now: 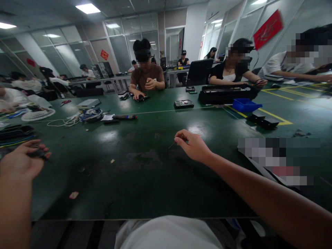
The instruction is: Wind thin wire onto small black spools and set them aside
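At the left edge of the head view, my left hand (23, 160) is closed around a small dark object (37, 153) with a thin point, too blurred to name. It is held over the green table (116, 186), near a dark plastic tray-like part and some wires. My right hand (193, 145), right of the middle, pinches a thin-shafted screwdriver (171, 146). Its shaft slants down to the left, toward the table top; my fingers cover most of the handle. Whether the tip touches the table, I cannot tell.
A pen-like electric screwdriver (126, 117), coiled cables (89, 114), a hard drive (184, 103), a blue bin (246, 104) and black brackets (263, 121) lie farther back. Paper scraps (74, 195) dot the near table. Several people work across from me and to the right.
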{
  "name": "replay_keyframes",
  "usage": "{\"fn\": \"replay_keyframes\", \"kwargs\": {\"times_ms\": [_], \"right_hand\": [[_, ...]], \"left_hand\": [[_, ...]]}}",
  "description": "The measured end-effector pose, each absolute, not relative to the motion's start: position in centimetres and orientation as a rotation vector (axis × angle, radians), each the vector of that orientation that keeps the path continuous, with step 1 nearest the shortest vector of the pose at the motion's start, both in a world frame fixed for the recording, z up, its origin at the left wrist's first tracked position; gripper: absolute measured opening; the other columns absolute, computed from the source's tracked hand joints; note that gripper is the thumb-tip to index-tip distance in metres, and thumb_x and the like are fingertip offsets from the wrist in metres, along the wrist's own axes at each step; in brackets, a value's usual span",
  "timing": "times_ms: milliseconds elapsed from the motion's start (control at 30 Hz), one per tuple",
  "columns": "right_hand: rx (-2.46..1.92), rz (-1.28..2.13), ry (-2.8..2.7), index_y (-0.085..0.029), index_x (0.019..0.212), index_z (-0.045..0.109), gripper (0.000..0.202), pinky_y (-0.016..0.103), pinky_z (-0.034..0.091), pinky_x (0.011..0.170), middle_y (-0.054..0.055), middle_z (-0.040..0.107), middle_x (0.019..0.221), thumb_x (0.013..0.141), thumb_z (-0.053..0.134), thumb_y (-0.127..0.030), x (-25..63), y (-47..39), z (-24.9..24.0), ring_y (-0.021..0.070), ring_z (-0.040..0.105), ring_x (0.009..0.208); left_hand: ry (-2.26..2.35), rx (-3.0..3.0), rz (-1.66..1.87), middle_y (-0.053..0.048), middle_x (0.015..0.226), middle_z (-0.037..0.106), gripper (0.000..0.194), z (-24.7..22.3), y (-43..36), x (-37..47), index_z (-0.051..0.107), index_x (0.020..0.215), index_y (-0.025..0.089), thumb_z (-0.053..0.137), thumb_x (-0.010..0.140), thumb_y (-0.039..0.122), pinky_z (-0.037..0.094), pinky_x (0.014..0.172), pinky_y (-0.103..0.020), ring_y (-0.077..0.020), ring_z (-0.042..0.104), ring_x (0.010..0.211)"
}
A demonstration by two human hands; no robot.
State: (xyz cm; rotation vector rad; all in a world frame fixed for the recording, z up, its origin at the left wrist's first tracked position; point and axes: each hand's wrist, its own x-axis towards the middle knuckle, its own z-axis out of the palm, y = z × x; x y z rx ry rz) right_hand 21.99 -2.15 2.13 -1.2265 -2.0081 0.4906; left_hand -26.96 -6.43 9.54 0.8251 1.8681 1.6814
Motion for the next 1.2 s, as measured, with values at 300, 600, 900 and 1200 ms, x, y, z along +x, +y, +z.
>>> {"fn": "replay_keyframes", "kwargs": {"times_ms": [300, 600, 900, 1200], "right_hand": [[-1.230, 0.471, -1.940, -0.023, 0.096, 0.062, 0.014, 0.032, 0.046, 0.068, 0.003, 0.072, 0.083, 0.095, 0.053, -0.034, 22.3, -2.0, 2.0, 0.0191, 0.066, 0.076], [-1.268, 0.464, -1.817, -0.022, 0.097, 0.062, 0.018, 0.032, 0.045, 0.065, 0.001, 0.069, 0.074, 0.095, 0.053, -0.037, 22.5, -1.9, 2.3, 0.0184, 0.065, 0.069], [-1.216, 0.411, -1.803, -0.021, 0.107, 0.064, 0.020, 0.034, 0.051, 0.074, 0.005, 0.073, 0.090, 0.094, 0.056, -0.033, 22.4, -2.2, 2.3, 0.0206, 0.069, 0.082], [-1.140, 0.301, -1.826, -0.021, 0.096, 0.071, 0.018, 0.033, 0.051, 0.070, 0.003, 0.074, 0.084, 0.092, 0.060, -0.034, 22.2, -2.8, 2.8, 0.0191, 0.069, 0.076]], "left_hand": [[1.307, 0.893, 1.686, -0.002, 0.067, 0.051, 0.024, 8.4, -0.8, -15.9, 0.055, 0.082, 0.012, 0.045, 0.064, 0.000, 0.042, 0.069, -0.028, -0.0132, 0.049, 0.069], [1.136, 1.386, 1.145, -0.004, 0.077, 0.059, 0.027, 5.3, 0.3, -2.0, 0.058, 0.096, 0.015, 0.045, 0.072, 0.009, 0.043, 0.073, -0.030, -0.0174, 0.056, 0.076], [1.257, 1.996, 0.794, -0.002, 0.085, 0.059, 0.029, 1.2, -1.0, 1.4, 0.052, 0.111, 0.020, 0.034, 0.089, 0.017, 0.040, 0.075, -0.033, -0.0183, 0.055, 0.080], [1.276, 2.058, 0.807, -0.006, 0.101, 0.059, 0.033, 0.1, -0.3, 0.1, 0.045, 0.125, 0.018, 0.037, 0.094, 0.023, 0.042, 0.089, -0.037, -0.0204, 0.055, 0.096]]}}
